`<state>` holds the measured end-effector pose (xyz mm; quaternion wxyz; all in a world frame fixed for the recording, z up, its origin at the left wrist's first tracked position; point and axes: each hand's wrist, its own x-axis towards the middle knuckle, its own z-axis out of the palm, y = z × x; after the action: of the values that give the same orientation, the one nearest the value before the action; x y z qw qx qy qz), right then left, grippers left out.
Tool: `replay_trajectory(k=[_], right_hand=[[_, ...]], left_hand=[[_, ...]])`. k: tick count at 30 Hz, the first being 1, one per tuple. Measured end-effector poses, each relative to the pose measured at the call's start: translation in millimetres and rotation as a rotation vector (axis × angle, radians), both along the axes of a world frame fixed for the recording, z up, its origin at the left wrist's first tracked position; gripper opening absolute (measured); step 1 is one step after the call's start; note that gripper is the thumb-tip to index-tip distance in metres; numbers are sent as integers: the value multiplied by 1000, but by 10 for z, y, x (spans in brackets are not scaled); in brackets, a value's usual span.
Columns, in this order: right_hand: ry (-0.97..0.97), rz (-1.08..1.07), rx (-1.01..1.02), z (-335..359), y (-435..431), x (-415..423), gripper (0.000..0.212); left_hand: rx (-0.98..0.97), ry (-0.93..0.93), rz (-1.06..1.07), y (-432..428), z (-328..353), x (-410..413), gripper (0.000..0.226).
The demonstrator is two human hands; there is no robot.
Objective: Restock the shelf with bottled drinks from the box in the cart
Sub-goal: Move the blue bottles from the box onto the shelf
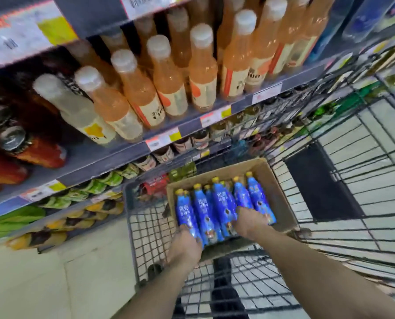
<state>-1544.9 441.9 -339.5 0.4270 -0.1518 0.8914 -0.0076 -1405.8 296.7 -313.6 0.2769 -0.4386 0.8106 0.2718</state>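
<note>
In box, bottles point(214, 210): blue wrap, white lettering, yellow caps. Box point(274, 180): plain brown cardboard. Cart point(132, 194) around box: dark grey wire grid. Shelf bottles point(201, 72) above box: pale orange, white caps.

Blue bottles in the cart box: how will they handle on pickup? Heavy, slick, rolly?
The blue bottles are capped and packed tight in the cardboard box, so probably full and hefty for their size. Glossy wrap shines: likely slick, grip firmly. Round bodies would probably roll if set down sideways.

Bare forearms point(306, 261), left grip point(185, 247), right grip point(251, 221)
</note>
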Motion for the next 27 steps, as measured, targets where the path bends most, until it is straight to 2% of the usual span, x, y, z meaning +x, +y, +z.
replay_trajectory(k=[6, 11, 18, 20, 23, 27], right_hand=[[-38, -193, -31, -354, -222, -23, 43], [-105, -284, -16, -557, -228, 12, 55], [-160, -376, -24, -681, -224, 14, 55], [-166, -407, -41, -688, -209, 13, 46], [-145, -435, -59, -666, -176, 30, 38], [-119, -461, -100, -527, -132, 104, 43]], left_hand=[[-65, -107, 53, 34, -426, -254, 59], [-107, -182, 125, 61, -546, -424, 73], [-146, -248, 38, 67, -615, -433, 88], [-107, -199, 102, 32, -610, -418, 85], [-37, -148, 162, -36, -552, -393, 69], [18, -50, 160, -46, -379, -296, 56]])
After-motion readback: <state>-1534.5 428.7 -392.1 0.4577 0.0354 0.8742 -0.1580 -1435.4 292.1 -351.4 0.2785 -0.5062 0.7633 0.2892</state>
